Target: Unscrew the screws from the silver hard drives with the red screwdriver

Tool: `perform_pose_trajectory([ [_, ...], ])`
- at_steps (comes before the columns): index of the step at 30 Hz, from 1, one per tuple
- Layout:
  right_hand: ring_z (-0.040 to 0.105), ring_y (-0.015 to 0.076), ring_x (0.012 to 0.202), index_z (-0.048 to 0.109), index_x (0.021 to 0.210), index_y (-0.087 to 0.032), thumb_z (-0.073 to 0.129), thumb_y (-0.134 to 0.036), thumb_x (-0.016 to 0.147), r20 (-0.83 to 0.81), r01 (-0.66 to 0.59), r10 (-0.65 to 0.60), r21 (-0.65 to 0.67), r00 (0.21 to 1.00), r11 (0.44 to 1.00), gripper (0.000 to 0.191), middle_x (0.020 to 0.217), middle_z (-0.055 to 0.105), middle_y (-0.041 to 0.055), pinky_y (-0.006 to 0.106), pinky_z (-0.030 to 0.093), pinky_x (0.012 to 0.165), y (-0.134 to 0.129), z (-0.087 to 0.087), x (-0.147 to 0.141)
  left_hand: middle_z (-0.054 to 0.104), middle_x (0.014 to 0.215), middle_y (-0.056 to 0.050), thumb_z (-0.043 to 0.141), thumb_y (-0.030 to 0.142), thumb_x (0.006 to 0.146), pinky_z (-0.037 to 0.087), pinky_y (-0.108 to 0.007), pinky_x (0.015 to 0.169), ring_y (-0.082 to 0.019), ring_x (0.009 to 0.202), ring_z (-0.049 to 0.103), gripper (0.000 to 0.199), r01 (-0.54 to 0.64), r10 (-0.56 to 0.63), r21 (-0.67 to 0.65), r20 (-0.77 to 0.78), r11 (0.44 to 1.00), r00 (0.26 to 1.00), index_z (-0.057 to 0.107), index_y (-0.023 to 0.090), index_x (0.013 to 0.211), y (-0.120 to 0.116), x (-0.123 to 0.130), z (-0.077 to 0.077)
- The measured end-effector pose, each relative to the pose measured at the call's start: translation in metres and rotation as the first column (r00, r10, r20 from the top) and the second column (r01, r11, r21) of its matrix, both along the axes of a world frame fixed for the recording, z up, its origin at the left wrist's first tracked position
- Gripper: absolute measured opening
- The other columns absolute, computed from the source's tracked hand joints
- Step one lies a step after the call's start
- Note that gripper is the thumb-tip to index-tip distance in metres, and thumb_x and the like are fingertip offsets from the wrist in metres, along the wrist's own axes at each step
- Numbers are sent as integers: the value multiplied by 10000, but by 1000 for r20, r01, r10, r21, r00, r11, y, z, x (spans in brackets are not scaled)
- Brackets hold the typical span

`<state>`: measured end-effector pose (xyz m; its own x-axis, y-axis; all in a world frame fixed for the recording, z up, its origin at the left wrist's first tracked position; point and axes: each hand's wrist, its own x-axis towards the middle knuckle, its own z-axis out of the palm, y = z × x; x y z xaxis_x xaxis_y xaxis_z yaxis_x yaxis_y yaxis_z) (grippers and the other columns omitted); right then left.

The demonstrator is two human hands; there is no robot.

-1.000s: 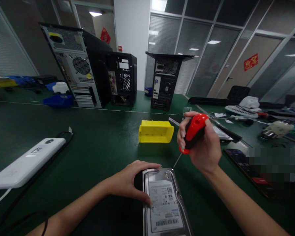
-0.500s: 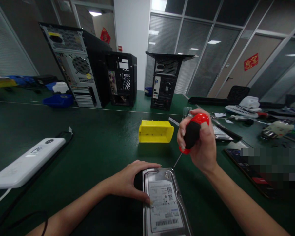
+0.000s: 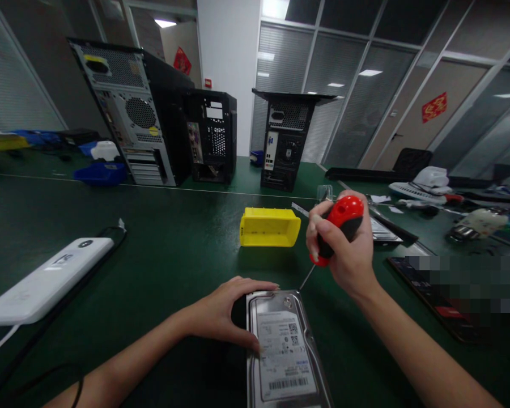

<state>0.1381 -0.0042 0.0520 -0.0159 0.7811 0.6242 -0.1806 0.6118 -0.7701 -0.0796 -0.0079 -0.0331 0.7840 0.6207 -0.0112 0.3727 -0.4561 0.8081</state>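
A silver hard drive with a white printed label lies at the bottom centre, its lower end cut off by the picture's edge. My left hand grips its left side and far end, thumb on the label's edge and fingers along the far edge. In my right hand is a screwdriver with a bulky red and black handle. Its thin shaft slants down to the left, and the tip meets the drive's far right corner. Whatever screw sits under the tip is too small to make out.
Beyond the drive sits a yellow plastic bin. A smartphone lies at right, a white power bank with cables at left. Computer cases stand at the back, near a blue bin.
My right hand has turned the screwdriver's handle, with the thumb now lying across it toward the left. The tip stays at the corner; the left hand and drive have not moved.
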Motion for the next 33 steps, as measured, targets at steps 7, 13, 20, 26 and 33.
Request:
perform_pose_trajectory([
  [7,486,97,490,522,1062,-246,450,-490,883,-77,-77,73,-50,994,996,311,735,500,-16,238,425,412,-2,3,0,500,1347,-24,828,447,621,336,-459,1040,-304,1206,454,858,2,-2,3,-1,1000,1000,426,369,1375,0,0,0],
  [13,569,109,617,503,972,-257,651,-343,806,-43,-6,5,-33,999,999,239,898,542,-12,267,520,529,2,0,0,507,1334,-30,834,446,617,348,-439,1029,-294,1186,467,872,5,-5,-1,-9,1000,1000,423,352,1381,0,0,2],
  [20,468,59,423,439,984,-270,639,-334,825,-55,-25,24,-24,998,999,263,723,513,-65,186,387,359,2,1,1,498,1346,-29,835,434,620,355,-440,1024,-295,1196,460,874,1,-1,-6,-15,1000,1000,418,355,1383,0,0,2],
  [26,549,106,581,528,1117,-266,490,-421,906,-40,-89,87,-53,995,995,265,839,527,1,247,492,472,3,-2,3,500,1347,-30,834,420,625,333,-436,1045,-292,1209,451,865,3,-3,-2,-18,1000,1000,423,340,1382,-1,0,0],
  [33,578,93,574,421,915,-266,700,-203,774,-35,57,-57,-5,998,998,319,851,557,-48,249,521,520,9,1,5,501,1340,-15,829,429,629,348,-436,1030,-293,1202,456,861,5,-5,-2,-17,1000,1000,413,372,1381,0,0,1],
])
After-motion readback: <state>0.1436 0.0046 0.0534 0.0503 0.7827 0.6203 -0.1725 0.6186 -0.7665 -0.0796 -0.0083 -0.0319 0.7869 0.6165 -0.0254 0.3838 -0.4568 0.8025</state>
